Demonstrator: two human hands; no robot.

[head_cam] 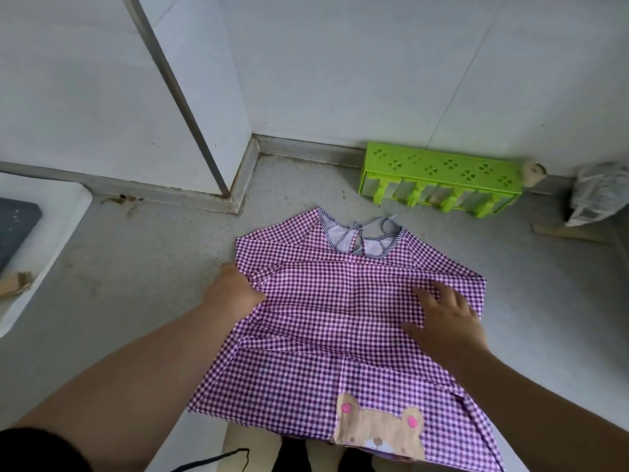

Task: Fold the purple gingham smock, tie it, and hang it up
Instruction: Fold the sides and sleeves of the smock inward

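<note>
Purple-and-white gingham smock (326, 311) spread flat on the grey floor (136, 274), neckline at 12 o'clock, hem at 6 o'clock, nearest the knees. Looks like thin, light woven cotton: soft, limp, no stiffness of its own, likely to crease where pressed and to slide a little on the smooth floor. Both side flaps already turned in over the body, creases running across the middle.

Left hand (236, 289) at 9 o'clock of the cloth, on the folded edge; fingers tucked out of sight into the fold, so cannot tell whether pinching or only pressing. Right hand (446, 318) at 3 o'clock, fingers spread and straight, palm pressing the cloth flat, grasping nothing.

Bear appliqué pocket (381, 427) at 6 o'clock, a thicker patch, probably stiffer to fold across. Neck ties (384, 224) at 12 o'clock, thin cords knotted in a loose bow, likely the part to hang by. Best hold judged to be a pinch at folded edges or corners, two layers together, so nothing slips open.

Green plastic rack (439, 178) against the wall at 1 o'clock, well apart from the smock.
</note>
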